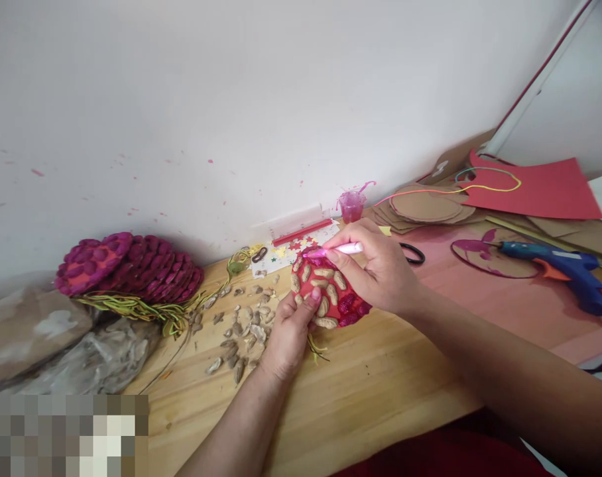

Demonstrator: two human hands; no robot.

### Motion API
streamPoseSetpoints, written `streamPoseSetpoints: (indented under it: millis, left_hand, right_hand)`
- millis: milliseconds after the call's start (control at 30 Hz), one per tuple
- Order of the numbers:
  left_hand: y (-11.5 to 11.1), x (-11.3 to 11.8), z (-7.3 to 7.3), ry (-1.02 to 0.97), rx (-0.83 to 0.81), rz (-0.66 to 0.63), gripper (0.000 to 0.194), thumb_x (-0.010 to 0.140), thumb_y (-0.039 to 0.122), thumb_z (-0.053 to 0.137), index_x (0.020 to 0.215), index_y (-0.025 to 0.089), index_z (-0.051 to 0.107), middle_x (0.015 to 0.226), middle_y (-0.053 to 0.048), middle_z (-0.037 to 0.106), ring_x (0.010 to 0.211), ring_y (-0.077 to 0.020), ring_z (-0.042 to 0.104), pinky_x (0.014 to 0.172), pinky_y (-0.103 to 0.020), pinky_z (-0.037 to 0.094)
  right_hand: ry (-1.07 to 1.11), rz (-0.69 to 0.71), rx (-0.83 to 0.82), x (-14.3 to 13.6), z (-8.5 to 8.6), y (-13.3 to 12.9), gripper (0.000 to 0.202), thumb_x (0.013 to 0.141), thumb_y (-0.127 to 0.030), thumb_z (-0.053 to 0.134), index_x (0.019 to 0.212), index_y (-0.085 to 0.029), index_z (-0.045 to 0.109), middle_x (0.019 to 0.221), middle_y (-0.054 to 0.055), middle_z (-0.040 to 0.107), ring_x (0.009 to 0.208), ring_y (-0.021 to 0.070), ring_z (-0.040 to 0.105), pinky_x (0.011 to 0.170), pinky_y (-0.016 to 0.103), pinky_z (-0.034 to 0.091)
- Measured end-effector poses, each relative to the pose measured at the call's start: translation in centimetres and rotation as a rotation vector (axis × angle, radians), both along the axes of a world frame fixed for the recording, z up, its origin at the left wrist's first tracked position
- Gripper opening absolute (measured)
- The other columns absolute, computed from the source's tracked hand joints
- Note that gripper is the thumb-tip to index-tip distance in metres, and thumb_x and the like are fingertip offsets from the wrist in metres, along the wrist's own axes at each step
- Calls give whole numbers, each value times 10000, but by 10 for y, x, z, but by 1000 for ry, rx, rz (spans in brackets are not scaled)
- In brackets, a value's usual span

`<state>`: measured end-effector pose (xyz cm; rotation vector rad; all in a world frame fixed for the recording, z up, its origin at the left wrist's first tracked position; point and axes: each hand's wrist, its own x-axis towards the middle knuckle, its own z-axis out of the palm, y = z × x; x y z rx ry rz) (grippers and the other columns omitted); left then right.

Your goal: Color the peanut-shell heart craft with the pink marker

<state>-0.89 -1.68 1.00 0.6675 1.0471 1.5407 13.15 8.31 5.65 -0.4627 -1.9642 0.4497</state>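
A red round piece (337, 306) with peanut shells stuck on it is held above the wooden table. Some of its shells, at the right and upper edge, are magenta; the others are plain tan. My left hand (292, 326) grips the piece at its lower left, thumb on top. Between the thumb and fingers of my right hand (375, 266) is a white-handled brush (349, 249), its magenta tip touching the shells near the top edge. Behind my right hand, a clear cup (351, 207) with magenta paint stands by the wall.
Finished-looking magenta discs (132, 268) are stacked at the left beside plastic bags (97, 358). Loose peanut shells (246, 328) lie left of my hands. At the right are cardboard circles (425, 204), red paper (540, 190) and a blue glue gun (574, 268).
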Motion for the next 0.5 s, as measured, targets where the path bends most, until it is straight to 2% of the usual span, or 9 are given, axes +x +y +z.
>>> streamPoseSetpoints:
  millis: [67,167,267,400,500]
  left_hand:
    - [0,-1,0,-13,5,5,383,710,423,905,679,148,641,534,56,514,435,-45,343,432,-184,271]
    - [1,-2,-2,-21,18,4,332,723,409,899,797,145,711,597,39,592,467,-56,421,471,-181,337]
    - [1,-3,-4,-11,24,-8,313,759,411,873,853,147,735,612,31,619,471,-68,447,497,-195,365]
    - [1,-2,-3,-5,19,-11,322,744,423,881,813,148,728,564,36,593,467,-84,461,519,-214,387]
    - [1,-1,-1,-17,10,2,346,709,403,910,700,152,672,522,55,536,433,-57,397,462,-191,323]
  right_hand:
    - [-37,39,2,-1,0,-2,42,953,-203,630,951,-201,672,882,49,710,877,207,629,815,357,490]
    - [-77,93,12,-2,-1,-4,41,956,-205,633,946,-207,672,854,35,708,876,205,621,818,356,484]
    - [-80,74,25,-2,-2,-3,37,955,-201,635,958,-211,671,869,35,713,911,214,628,835,361,486]
    - [-30,-11,22,1,0,2,49,951,-190,628,953,-211,672,894,45,721,919,219,638,825,358,494]
    - [-11,27,18,2,2,3,40,938,-192,641,932,-211,675,883,39,726,890,210,638,822,352,497]
